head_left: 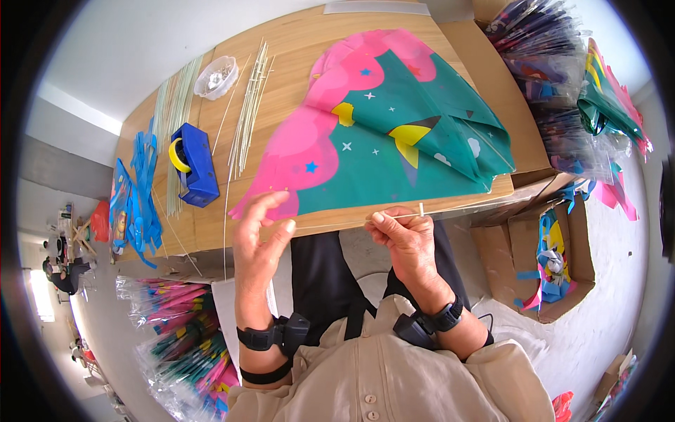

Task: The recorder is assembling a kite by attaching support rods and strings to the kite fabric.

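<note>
Right grip (408, 243): pinching stick (422, 209), seemingly for control
Left grip (255, 243): spread open, counter's (288, 84) front edge
Sheet (365, 158): front-right corner, apparently for reach

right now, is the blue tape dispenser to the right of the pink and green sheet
No, the blue tape dispenser stands on the wooden table, left of the pink and green sheet.

left of left hand (259, 232): tape dispenser (200, 172) finished in glossy plastic | right of right hand (408, 243): box (496, 257) formed of matt cardboard | beyond both: printed sheet (365, 165) seen as smooth, faintly glossy, cloth or film undetermined | beneath: tabletop (292, 84) surfaced in grained wood
</note>
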A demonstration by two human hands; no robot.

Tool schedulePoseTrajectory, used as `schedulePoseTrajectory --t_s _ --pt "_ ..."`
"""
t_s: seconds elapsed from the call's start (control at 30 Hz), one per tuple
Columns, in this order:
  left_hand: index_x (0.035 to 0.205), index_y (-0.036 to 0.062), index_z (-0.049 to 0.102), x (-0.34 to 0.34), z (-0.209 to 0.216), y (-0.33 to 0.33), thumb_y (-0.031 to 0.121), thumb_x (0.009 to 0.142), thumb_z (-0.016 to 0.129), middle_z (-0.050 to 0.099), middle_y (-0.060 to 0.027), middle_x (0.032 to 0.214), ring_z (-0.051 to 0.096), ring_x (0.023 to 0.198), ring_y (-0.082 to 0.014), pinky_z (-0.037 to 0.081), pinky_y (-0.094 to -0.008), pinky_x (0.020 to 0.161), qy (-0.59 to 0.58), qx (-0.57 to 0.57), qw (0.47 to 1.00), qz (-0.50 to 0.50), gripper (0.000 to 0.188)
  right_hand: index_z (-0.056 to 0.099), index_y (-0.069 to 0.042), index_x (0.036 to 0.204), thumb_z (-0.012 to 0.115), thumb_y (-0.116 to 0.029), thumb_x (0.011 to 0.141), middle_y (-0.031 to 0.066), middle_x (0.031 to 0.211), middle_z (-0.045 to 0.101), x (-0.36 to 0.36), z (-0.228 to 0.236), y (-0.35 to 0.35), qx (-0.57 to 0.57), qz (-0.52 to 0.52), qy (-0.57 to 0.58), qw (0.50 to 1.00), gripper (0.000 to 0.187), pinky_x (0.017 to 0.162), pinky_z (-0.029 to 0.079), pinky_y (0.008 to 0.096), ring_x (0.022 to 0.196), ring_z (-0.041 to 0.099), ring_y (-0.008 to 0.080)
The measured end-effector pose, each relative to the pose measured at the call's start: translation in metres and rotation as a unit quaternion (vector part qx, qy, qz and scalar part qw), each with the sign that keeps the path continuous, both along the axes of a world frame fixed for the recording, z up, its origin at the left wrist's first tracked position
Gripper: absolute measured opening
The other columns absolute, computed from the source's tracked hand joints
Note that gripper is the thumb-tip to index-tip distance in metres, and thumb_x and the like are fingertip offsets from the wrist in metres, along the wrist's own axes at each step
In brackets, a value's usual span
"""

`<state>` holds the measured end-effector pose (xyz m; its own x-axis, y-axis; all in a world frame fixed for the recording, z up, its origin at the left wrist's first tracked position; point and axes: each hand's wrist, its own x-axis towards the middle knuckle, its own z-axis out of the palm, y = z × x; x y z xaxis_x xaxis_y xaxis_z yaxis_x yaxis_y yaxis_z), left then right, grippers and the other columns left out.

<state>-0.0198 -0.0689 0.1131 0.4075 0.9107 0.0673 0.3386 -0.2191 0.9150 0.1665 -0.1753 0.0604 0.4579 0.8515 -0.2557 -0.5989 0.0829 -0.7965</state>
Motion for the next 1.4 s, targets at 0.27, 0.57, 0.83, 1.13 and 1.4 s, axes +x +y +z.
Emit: schedulePoseTrajectory --t_s 0.27,0.57,0.83,1.13,1.4 --pt "0.075 -0.0009 0.061 -0.011 0.008 -0.001 0.001 0.077 0.065 0.056 0.0020 0.067 0.051 0.063 -0.0042 0.040 -0.0208 0.059 0.084 -0.112 0.984 -0.105 0.005 0.068 0.002 0.076 0.068 -0.013 0.083 0.0047 0.070 0.064 0.003 0.004 -0.002 0.010 0.072 -0.028 0.997 0.016 0.055 0.040 0.0206 0.059 0.052 0.0073" --pt "0.072 0.0017 0.057 -0.032 0.002 -0.008 0.001 0.075 0.062 0.050 0.0054 0.067 0.045 0.063 -0.0030 0.034 -0.0187 0.059 0.042 -0.185 0.980 -0.060 0.006 0.059 0.004 0.112 0.071 -0.034 0.081 0.0035 0.071 0.062 0.002 0.000 -0.001 -0.025 0.203 -0.037 0.978 0.050 0.056 0.043 0.0209 0.062 0.053 0.0069" --pt "0.072 0.0016 0.056 -0.067 0.002 0.004 0.005 0.073 0.064 0.051 0.0026 0.068 0.046 0.063 -0.0055 0.035 -0.0201 0.060 0.029 -0.179 0.982 -0.050 0.008 0.046 0.006 0.127 0.069 -0.026 0.083 0.0060 0.092 0.062 0.016 -0.013 -0.010 -0.040 0.277 -0.086 0.956 0.059 0.061 0.044 0.0226 0.069 0.053 0.0098" --pt "0.072 0.0025 0.059 -0.101 -0.015 0.033 0.007 0.074 0.067 0.051 0.0064 0.065 0.043 0.059 -0.0026 0.033 -0.0184 0.055 0.076 -0.201 0.975 -0.050 0.010 0.062 0.001 0.087 0.060 -0.009 0.087 0.0073 0.074 0.063 0.053 -0.049 -0.041 -0.105 -0.063 0.036 0.992 0.011 0.050 0.043 0.0195 0.058 0.053 0.0080" --pt "0.071 0.0023 0.059 -0.092 -0.038 0.047 0.005 0.073 0.066 0.051 0.0057 0.065 0.044 0.059 -0.0027 0.034 -0.0185 0.055 0.087 -0.235 0.966 -0.062 0.008 0.065 0.003 0.088 0.064 -0.009 0.086 0.0075 0.074 0.065 0.101 -0.047 -0.036 -0.105 -0.124 -0.061 0.985 0.012 0.051 0.043 0.0188 0.059 0.054 0.0072"
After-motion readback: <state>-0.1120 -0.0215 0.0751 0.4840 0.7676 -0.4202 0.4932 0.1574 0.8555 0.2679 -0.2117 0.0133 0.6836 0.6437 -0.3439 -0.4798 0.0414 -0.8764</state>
